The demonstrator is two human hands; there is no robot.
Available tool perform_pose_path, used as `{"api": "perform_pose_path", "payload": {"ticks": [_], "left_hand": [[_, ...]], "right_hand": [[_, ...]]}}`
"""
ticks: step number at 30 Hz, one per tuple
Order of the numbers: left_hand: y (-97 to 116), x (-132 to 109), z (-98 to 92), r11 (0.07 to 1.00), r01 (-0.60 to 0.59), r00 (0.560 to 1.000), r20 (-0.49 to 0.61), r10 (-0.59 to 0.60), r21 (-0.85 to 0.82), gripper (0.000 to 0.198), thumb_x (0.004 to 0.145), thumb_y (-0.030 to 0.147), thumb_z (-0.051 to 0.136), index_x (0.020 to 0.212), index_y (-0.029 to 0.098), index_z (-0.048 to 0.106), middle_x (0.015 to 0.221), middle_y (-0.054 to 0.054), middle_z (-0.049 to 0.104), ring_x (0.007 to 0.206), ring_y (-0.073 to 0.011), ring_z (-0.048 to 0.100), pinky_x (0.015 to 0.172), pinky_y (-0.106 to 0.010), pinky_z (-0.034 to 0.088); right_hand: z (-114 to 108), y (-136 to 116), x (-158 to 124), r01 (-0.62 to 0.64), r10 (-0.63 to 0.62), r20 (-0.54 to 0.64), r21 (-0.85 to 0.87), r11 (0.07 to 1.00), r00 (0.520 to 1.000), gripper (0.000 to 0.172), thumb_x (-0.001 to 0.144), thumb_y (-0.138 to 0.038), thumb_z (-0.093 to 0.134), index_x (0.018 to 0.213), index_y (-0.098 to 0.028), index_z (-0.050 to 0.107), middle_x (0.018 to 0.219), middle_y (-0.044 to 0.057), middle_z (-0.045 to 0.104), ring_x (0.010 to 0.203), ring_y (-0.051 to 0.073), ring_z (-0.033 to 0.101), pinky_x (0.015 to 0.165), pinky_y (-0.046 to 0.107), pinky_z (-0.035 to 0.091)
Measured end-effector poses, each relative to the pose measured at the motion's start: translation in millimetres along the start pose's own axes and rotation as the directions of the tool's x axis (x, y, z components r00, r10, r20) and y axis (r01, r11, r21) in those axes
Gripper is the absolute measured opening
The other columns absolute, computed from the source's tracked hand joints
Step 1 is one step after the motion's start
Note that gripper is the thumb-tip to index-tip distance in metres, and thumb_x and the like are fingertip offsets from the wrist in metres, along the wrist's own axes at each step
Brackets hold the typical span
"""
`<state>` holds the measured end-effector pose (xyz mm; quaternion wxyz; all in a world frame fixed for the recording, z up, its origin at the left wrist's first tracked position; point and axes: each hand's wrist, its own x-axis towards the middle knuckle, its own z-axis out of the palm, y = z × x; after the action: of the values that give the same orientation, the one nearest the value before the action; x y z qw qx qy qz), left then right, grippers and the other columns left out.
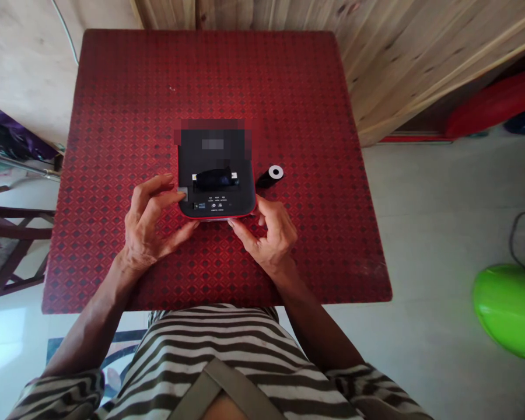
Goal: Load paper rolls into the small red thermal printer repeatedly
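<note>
A small black receipt printer (216, 175) with a red base sits in the middle of the red patterned table (114, 116). Its top compartment shows a dark roll between white holders. My left hand (151, 219) rests at the printer's near left corner, fingers curled, fingertips touching a grey button on its top. My right hand (269, 230) touches the near right corner, thumb and forefinger pinching the front edge. A small paper roll (271, 175) with a white core lies on the table just right of the printer, beyond my right hand.
A wooden wall runs behind the table. A dark wooden chair (9, 245) stands at the left. A bright green object (507, 309) sits on the floor at the right, with a red object (490, 105) further back.
</note>
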<state>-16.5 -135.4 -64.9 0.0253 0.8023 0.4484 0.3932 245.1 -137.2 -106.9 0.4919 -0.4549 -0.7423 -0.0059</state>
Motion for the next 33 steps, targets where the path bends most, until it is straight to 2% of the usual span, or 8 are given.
{"api": "perform_pose_path", "payload": {"ticks": [9, 13, 17, 19, 21, 25, 29, 33], "left_hand": [[-3.3, 1.6, 3.1, 0.999, -0.001, 1.0, -0.009, 0.001, -0.037, 0.051, 0.091, 0.044, 0.087, 0.132, 0.027, 0.064, 0.14, -0.011, 0.066, 0.128, -0.029, 0.07, 0.105, -0.049, 0.064], [-7.5, -4.3, 8.9, 1.0, 0.006, 1.0, -0.019, -0.006, -0.008, 0.052, 0.093, 0.045, 0.082, 0.137, 0.028, 0.059, 0.136, -0.01, 0.067, 0.123, -0.0277, 0.07, 0.104, -0.049, 0.063], [-8.7, -8.4, 11.7, 0.999, -0.029, 0.999, -0.03, 0.029, 0.028, 0.057, 0.095, 0.048, 0.078, 0.143, 0.027, 0.055, 0.134, -0.011, 0.067, 0.126, -0.0281, 0.069, 0.105, -0.048, 0.063], [-7.8, -9.8, 13.0, 0.999, -0.045, 0.998, -0.032, 0.046, 0.023, 0.06, 0.095, 0.047, 0.079, 0.146, 0.026, 0.054, 0.136, -0.012, 0.066, 0.127, -0.0281, 0.069, 0.106, -0.047, 0.063], [-6.7, -11.1, 14.8, 0.998, -0.053, 0.998, -0.035, 0.054, 0.028, 0.064, 0.095, 0.046, 0.08, 0.149, 0.026, 0.052, 0.136, -0.012, 0.066, 0.128, -0.0281, 0.069, 0.107, -0.046, 0.064], [-5.9, -13.0, 18.8, 0.998, -0.05, 0.998, -0.026, 0.051, 0.03, 0.067, 0.097, 0.043, 0.079, 0.153, 0.025, 0.048, 0.137, -0.013, 0.066, 0.128, -0.0267, 0.069, 0.107, -0.043, 0.064], [-6.4, -12.2, 20.1, 0.996, -0.084, 0.996, -0.03, 0.083, -0.008, 0.062, 0.099, 0.039, 0.078, 0.152, 0.022, 0.051, 0.139, -0.015, 0.066, 0.128, -0.0262, 0.069, 0.108, -0.04, 0.064], [-6.0, -10.8, 19.3, 0.997, -0.076, 0.997, -0.02, 0.075, -0.026, 0.062, 0.099, 0.037, 0.077, 0.153, 0.021, 0.051, 0.14, -0.016, 0.066, 0.129, -0.0272, 0.069, 0.108, -0.04, 0.064]], "right_hand": [[2.2, 0.6, -2.1, -0.04, 0.04, 0.006, 0.011, 0.999, 0.999, 0.05, 0.099, -0.042, 0.079, 0.143, -0.026, 0.061, 0.104, 0.005, 0.079, 0.076, 0.018, 0.072, 0.072, 0.035, 0.064], [-8.8, 1.9, 2.8, -0.079, 0.078, 0.028, 0.044, 0.996, 0.997, 0.045, 0.104, -0.05, 0.069, 0.139, -0.023, 0.063, 0.102, 0.006, 0.078, 0.077, 0.019, 0.072, 0.066, 0.035, 0.062], [-25.2, 3.8, 38.1, -0.028, 0.028, 0.024, 0.01, 1.0, 0.999, 0.027, 0.11, -0.038, 0.061, 0.131, -0.024, 0.069, 0.107, 0.006, 0.08, 0.088, 0.021, 0.075, 0.077, 0.038, 0.063], [-24.4, 5.0, 66.0, 0.025, -0.021, 0.114, -0.032, 0.999, 0.993, 0.019, 0.11, -0.028, 0.06, 0.123, -0.025, 0.073, 0.108, 0.005, 0.08, 0.097, 0.022, 0.074, 0.089, 0.041, 0.062], [-14.3, 6.4, 93.6, 0.099, -0.075, 0.322, -0.059, 0.993, 0.944, 0.018, 0.109, -0.023, 0.06, 0.114, -0.023, 0.077, 0.107, 0.005, 0.08, 0.103, 0.023, 0.072, 0.096, 0.043, 0.059], [18.2, 7.0, 132.8, 0.25, -0.109, 0.706, -0.099, 0.963, 0.7, 0.011, 0.103, -0.015, 0.068, 0.103, -0.019, 0.079, 0.102, 0.006, 0.081, 0.102, 0.025, 0.072, 0.097, 0.042, 0.056], [35.1, -0.5, 152.7, 0.309, -0.007, 0.835, -0.196, 0.931, 0.55, 0.01, 0.1, -0.017, 0.074, 0.108, -0.016, 0.079, 0.106, 0.011, 0.081, 0.105, 0.03, 0.077, 0.101, 0.045, 0.057], [37.2, -9.8, 161.1, 0.317, 0.083, 0.855, -0.278, 0.907, 0.512, 0.024, 0.101, -0.01, 0.066, 0.122, -0.012, 0.077, 0.124, 0.016, 0.079, 0.116, 0.034, 0.076, 0.102, 0.045, 0.058]]}}
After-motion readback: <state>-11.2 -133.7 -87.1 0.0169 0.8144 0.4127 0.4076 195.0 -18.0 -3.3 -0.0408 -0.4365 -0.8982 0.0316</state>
